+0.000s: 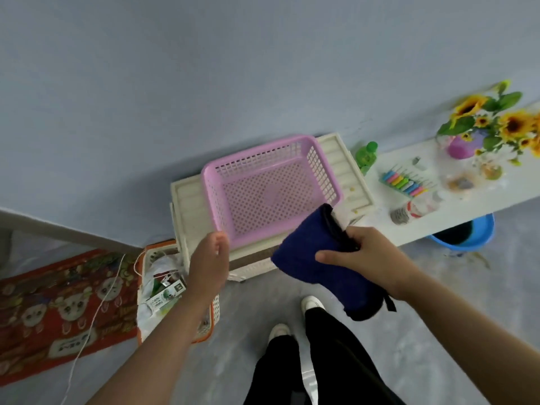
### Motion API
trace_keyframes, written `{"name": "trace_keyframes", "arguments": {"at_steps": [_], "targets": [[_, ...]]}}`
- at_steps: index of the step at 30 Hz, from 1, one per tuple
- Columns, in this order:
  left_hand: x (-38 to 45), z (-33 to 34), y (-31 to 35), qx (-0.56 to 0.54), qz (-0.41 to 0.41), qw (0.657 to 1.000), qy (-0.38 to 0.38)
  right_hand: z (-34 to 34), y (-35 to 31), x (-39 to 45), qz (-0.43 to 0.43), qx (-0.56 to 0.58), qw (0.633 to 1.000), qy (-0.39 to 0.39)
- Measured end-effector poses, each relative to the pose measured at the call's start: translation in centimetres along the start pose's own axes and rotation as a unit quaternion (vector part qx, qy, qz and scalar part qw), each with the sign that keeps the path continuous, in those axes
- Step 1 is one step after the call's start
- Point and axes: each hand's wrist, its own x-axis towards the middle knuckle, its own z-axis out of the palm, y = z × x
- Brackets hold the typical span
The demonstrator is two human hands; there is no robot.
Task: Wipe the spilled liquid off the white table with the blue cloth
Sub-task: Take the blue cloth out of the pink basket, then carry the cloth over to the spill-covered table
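My right hand grips the blue cloth, thumb across its near face and fingers curled behind; my left hand hangs relaxed and holds nothing, just in front of the purple basket. The white table runs off to my right along the wall, and the spill, a brownish wet patch near the flower pot, lies well right of the cloth and farther from me. The cloth's long axis slants from the basket down toward my legs. My right hand is nearer the spill, so I judge the reach is rightward.
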Motion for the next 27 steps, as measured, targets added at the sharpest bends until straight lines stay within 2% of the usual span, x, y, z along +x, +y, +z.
{"name": "trace_keyframes", "arguments": {"at_steps": [3, 7, 12, 14, 18, 24, 27], "targets": [[-3.3, 0.4, -1.0, -0.005, 0.016, 0.998, -0.068, 1.3, 3.5, -3.7, 0.068, 0.027, 0.997, 0.034], [-7.6, 1.0, -2.8, -0.002, 0.021, 0.988, -0.152, 2.3, 7.9, -8.9, 0.149, 0.165, 0.973, 0.056], [-11.4, 2.4, -4.3, 0.048, 0.006, 0.968, -0.247, 3.8, 13.1, -14.9, 0.197, 0.264, 0.94, 0.084], [-12.8, 3.3, -4.6, 0.071, 0.019, 0.961, -0.266, 4.5, 15.0, -16.8, 0.213, 0.241, 0.94, 0.113], [-15.5, 5.3, -3.9, 0.134, 0.036, 0.944, -0.298, 5.2, 18.6, -21.1, 0.217, 0.117, 0.956, 0.16], [-18.2, 7.9, -2.6, 0.195, 0.11, 0.908, -0.354, 6.2, 24.4, -28.3, 0.275, 0.078, 0.934, 0.214], [-19.0, 9.1, -1.7, 0.225, 0.134, 0.881, -0.395, 7.4, 26.8, -31.4, 0.314, 0.107, 0.912, 0.242]]}}
